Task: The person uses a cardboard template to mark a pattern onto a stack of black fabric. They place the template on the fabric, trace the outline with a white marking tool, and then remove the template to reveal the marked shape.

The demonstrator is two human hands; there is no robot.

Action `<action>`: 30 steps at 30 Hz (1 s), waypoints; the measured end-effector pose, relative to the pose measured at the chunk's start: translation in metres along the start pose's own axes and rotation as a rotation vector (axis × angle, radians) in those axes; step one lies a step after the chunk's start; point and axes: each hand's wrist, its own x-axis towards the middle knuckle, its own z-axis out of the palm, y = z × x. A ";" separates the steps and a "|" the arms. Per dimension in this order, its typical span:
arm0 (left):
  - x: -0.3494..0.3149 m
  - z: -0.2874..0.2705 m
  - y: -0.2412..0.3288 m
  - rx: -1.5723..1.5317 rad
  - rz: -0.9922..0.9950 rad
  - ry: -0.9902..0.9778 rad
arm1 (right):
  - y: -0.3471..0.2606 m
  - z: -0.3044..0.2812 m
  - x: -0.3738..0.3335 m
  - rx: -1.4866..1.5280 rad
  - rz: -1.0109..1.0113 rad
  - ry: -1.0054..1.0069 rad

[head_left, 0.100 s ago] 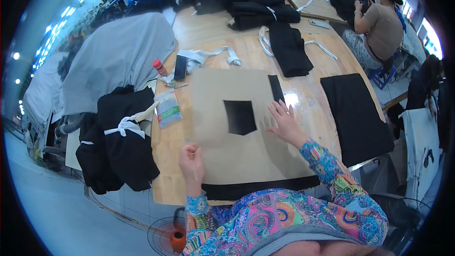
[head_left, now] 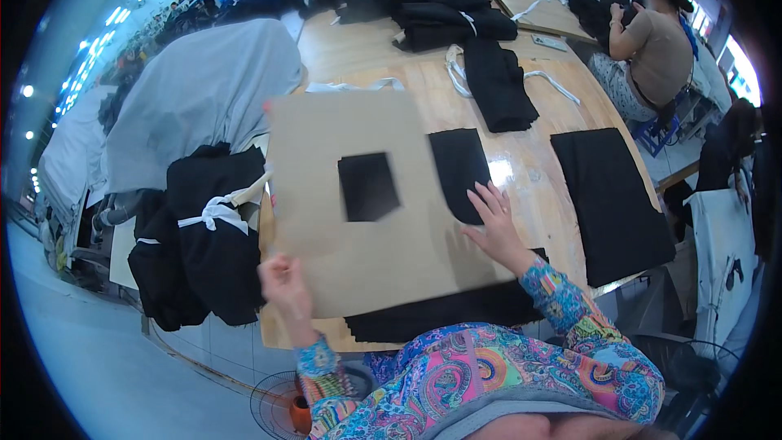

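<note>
A tan cardboard template [head_left: 309, 130] with a pocket-shaped cutout in its middle lies slantwise above black fabric [head_left: 458, 155]. Black shows through the cutout, at the right side and along the near edge. My left hand [head_left: 287, 287] is closed at the template's left edge, gripping it; whether something small is also in the fingers I cannot make out. Fingers spread, my right hand [head_left: 497, 228] is by the template's right edge, holding nothing, close to the fabric's curved edge.
On the wooden table [head_left: 525, 187] a folded black cloth [head_left: 611, 204] lies at right. A tied black bundle [head_left: 213, 236] sits at left, another folded black piece [head_left: 498, 85] farther back. A grey cover [head_left: 204, 98] drapes a heap. A person [head_left: 656, 49] sits at far right.
The template has shifted left and tilted, moving with my left hand, baring more black fabric on its right. It now covers the phone, red-capped bottle and packet. My right hand has barely moved.
</note>
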 end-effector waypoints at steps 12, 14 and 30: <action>0.029 -0.100 -0.066 0.322 -0.087 0.674 | -0.045 0.021 -0.083 0.207 -0.258 -0.605; 0.025 -0.092 -0.067 0.422 -0.058 0.656 | -0.045 0.022 -0.083 0.212 -0.253 -0.604; -0.090 0.042 -0.031 0.329 0.389 -1.045 | -0.030 0.047 -0.097 0.337 -0.236 -0.454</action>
